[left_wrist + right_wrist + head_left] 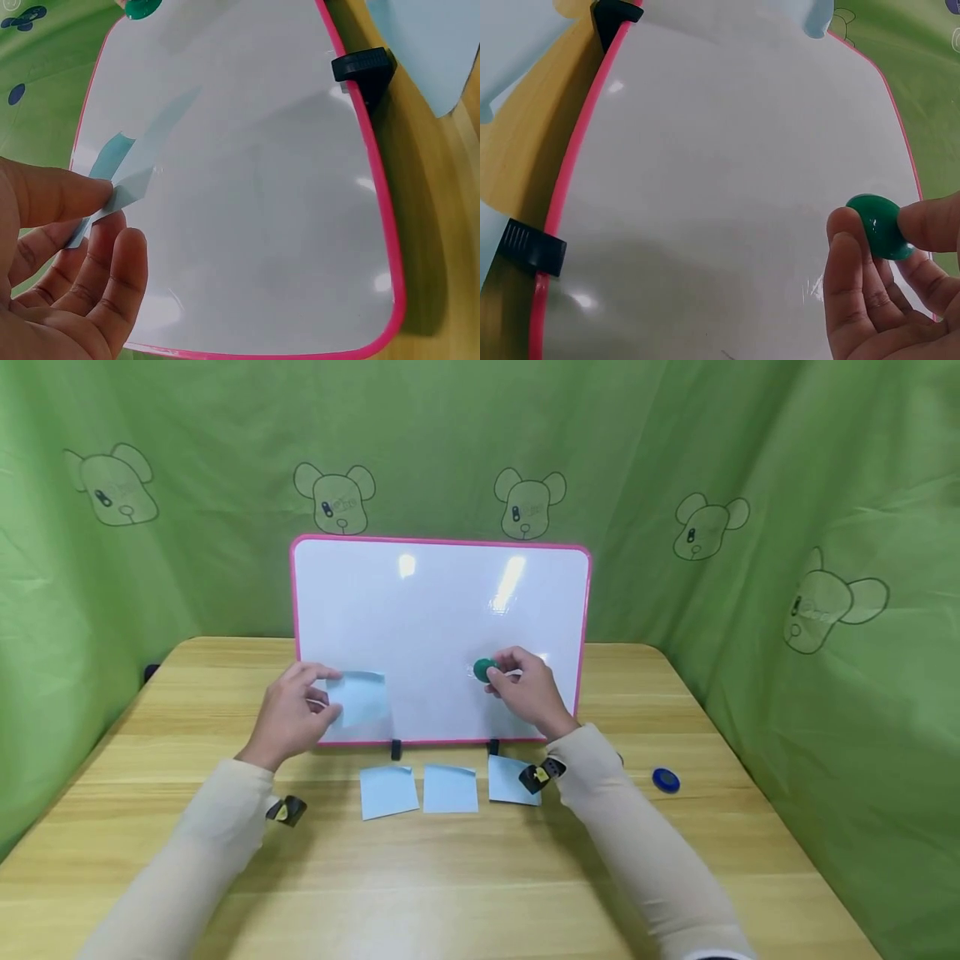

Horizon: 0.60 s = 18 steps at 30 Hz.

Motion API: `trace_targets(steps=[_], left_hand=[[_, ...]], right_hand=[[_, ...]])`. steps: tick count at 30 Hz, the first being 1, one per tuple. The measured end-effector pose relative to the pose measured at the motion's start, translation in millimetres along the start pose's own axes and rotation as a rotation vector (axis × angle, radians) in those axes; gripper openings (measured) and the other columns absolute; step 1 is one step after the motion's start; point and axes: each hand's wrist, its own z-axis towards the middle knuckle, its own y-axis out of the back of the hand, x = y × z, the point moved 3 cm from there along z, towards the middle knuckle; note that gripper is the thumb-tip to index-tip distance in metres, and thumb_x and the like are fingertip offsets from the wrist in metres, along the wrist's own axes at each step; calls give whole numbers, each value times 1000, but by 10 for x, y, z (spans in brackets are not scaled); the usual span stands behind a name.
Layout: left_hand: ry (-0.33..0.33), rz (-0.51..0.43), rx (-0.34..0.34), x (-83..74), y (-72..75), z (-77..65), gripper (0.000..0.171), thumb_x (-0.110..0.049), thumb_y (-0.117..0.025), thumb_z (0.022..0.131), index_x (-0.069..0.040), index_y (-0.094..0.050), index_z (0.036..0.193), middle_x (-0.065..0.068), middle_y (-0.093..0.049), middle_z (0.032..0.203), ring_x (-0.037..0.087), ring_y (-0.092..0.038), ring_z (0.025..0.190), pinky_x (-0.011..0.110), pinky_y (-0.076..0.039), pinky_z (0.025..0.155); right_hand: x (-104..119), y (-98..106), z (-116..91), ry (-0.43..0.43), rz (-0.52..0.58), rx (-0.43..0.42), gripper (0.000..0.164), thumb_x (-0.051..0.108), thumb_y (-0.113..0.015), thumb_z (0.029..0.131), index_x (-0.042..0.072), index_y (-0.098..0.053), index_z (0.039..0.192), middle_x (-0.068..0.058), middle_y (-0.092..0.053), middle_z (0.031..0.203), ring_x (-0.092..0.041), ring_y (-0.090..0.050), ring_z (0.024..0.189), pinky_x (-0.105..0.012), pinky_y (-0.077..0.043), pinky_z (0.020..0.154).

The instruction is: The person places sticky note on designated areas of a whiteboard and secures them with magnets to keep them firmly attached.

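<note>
My left hand (288,714) pinches a light blue sticky note (364,697) by its left edge, thumb on one side and fingers on the other. The note is held in front of the lower left of a pink-framed whiteboard (435,627), its top strip bent. Farther right, my right hand (531,689) grips a round green magnet (482,670) between thumb and fingertips, close before the board's lower right part. In the right wrist view the magnet (880,225) shows its smooth domed side. The left wrist view has the note (135,184) nearly edge-on.
Black feet (396,749) hold the board upright on the wooden table (420,885). Before it lie three more blue sticky notes (450,790), the rightmost partly behind the right wrist camera. A round blue magnet (666,780) lies at the right. Green curtain (450,427) surrounds the table.
</note>
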Motion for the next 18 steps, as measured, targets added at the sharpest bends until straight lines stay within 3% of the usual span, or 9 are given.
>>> trace_targets(steps=[18], left_hand=[[27, -3, 17, -73, 16, 148, 39, 2, -66, 84, -1, -60, 122, 16, -50, 125, 32, -62, 95, 42, -58, 74]], right_hand=[[124, -99, 128, 49, 41, 18, 16, 16, -59, 97, 6, -59, 109, -11, -60, 102, -22, -68, 84, -32, -57, 78]])
